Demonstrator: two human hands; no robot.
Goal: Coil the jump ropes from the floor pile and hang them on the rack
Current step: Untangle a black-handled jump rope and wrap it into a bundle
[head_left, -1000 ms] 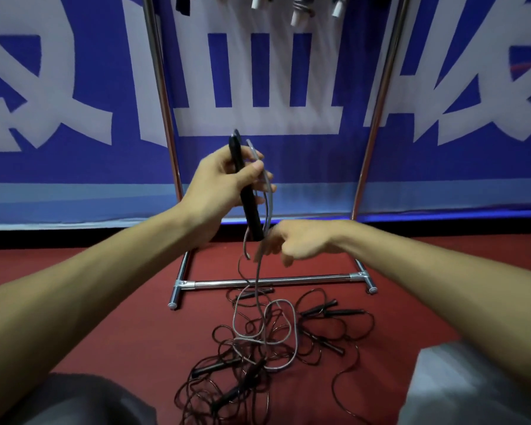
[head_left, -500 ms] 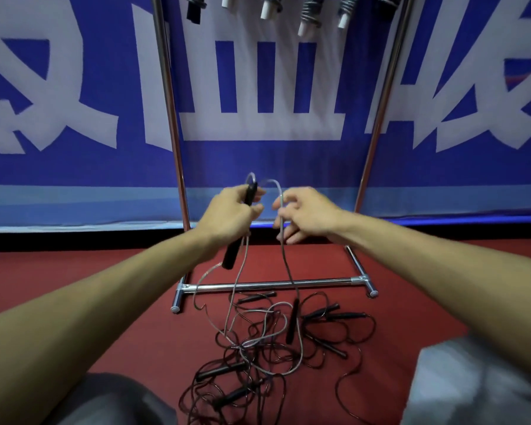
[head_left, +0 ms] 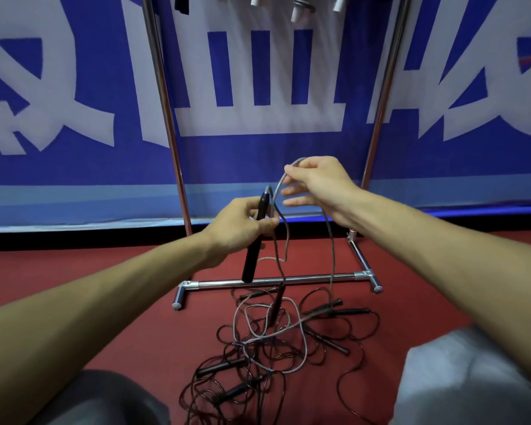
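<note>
Head view: most ropes lie in a pile [head_left: 267,348] below the hands, left hand [head_left: 239,228] grips one handle [head_left: 252,259], right hand [head_left: 322,185] pinches its grey cord [head_left: 331,256] just above, coiling seemingly barely begun, while beyond a few coils [head_left: 301,7] already hang on the rack [head_left: 168,118].

The red floor [head_left: 105,302] carries the rack's base bar [head_left: 313,278], with a tangled pile of black jump ropes [head_left: 246,345] just in front of it
</note>
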